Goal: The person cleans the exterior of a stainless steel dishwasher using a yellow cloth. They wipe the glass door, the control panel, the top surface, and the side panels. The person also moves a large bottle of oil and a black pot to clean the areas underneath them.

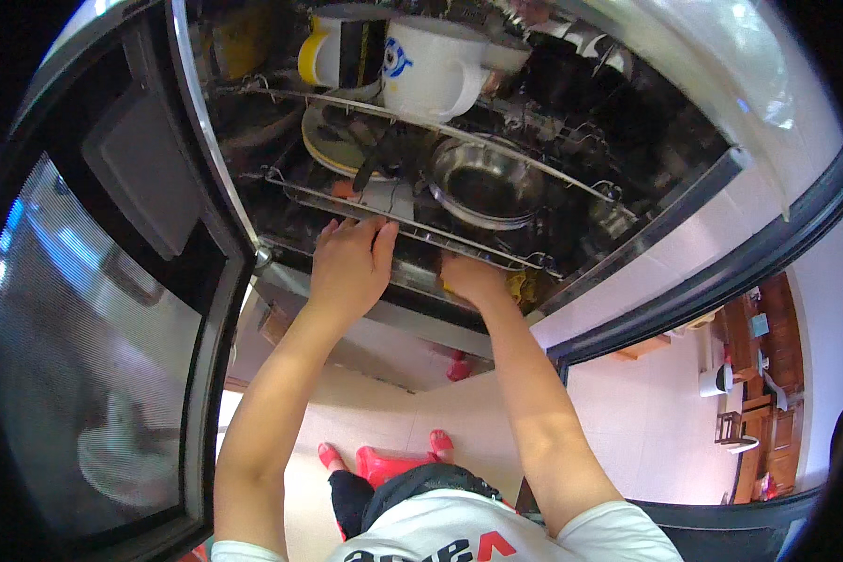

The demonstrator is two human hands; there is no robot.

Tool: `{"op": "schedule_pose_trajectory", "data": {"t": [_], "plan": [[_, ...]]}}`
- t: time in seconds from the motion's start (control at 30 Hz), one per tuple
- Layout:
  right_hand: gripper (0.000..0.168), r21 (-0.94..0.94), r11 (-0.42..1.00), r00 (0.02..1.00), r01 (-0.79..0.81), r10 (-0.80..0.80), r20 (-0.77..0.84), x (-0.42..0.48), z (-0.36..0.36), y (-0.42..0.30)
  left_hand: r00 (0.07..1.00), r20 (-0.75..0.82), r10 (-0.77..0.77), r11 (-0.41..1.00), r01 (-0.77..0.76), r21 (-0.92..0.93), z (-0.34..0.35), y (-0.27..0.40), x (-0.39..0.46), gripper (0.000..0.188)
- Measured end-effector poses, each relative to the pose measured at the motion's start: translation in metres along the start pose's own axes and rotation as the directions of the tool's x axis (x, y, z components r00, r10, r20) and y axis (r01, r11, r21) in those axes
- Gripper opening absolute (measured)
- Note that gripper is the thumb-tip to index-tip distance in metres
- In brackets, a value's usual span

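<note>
My left hand point(351, 263) is at the front of an open dish cabinet, its fingertips by the front wire of the lower rack point(421, 228). Thumb and fingers are apart, and nothing shows in the hand. Under the right part of that rack, my right hand point(472, 277) is curled on a yellow cloth point(522, 286), which shows on both sides of it; its fingertips are partly hidden. Stacked metal bowls point(488, 183) and plates point(323, 144) rest on the lower rack. Above them, a white mug point(432, 70) with a blue print stands on the upper rack point(365, 105).
A yellow, white and black mug point(344, 53) stands beside the white one. The cabinet's dark glass door point(98, 337) hangs open at left. Below me are a red plastic stool point(393, 464) and feet in red slippers point(441, 441). Wooden furniture point(766, 407) shows at right.
</note>
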State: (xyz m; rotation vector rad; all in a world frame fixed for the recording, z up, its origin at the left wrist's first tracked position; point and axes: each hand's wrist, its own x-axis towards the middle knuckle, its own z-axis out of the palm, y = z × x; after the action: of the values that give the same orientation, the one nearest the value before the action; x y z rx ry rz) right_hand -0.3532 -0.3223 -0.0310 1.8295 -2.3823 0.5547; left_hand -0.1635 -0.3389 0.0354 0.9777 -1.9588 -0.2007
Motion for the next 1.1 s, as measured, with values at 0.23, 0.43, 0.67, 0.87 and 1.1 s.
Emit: {"op": "schedule_pose_trajectory", "data": {"t": [0.23,0.43,0.67,0.87,1.1], "plan": [[0.029,0.083,0.949,0.952,0.304,-0.300,-0.062,-0.035,-0.021,-0.037,0.999,0.033,-0.019,1.000,0.020,-0.015,-0.005,-0.001,0.002,0.027],[0.033,0.488,0.818,0.935,0.303,-0.354,0.013,-0.079,-0.044,-0.055,0.979,0.167,-0.115,0.990,0.100,0.095,-0.011,-0.012,-0.010,0.031],[0.040,0.767,-0.354,0.839,-0.535,-0.119,0.531,-0.116,-0.075,-0.031,0.995,0.099,-0.015,0.996,0.006,0.084,-0.001,-0.022,-0.022,0.029],[0.041,0.354,-0.829,0.847,-0.433,-0.240,0.473,-0.123,-0.110,0.007,0.933,0.178,-0.313,0.934,0.336,-0.118,-0.019,0.007,-0.044,0.028],[0.047,0.603,-0.743,0.946,-0.291,-0.131,0.296,-0.134,-0.139,0.047,0.873,0.347,-0.343,0.613,0.488,-0.621,0.011,0.065,-0.073,0.029]]}}
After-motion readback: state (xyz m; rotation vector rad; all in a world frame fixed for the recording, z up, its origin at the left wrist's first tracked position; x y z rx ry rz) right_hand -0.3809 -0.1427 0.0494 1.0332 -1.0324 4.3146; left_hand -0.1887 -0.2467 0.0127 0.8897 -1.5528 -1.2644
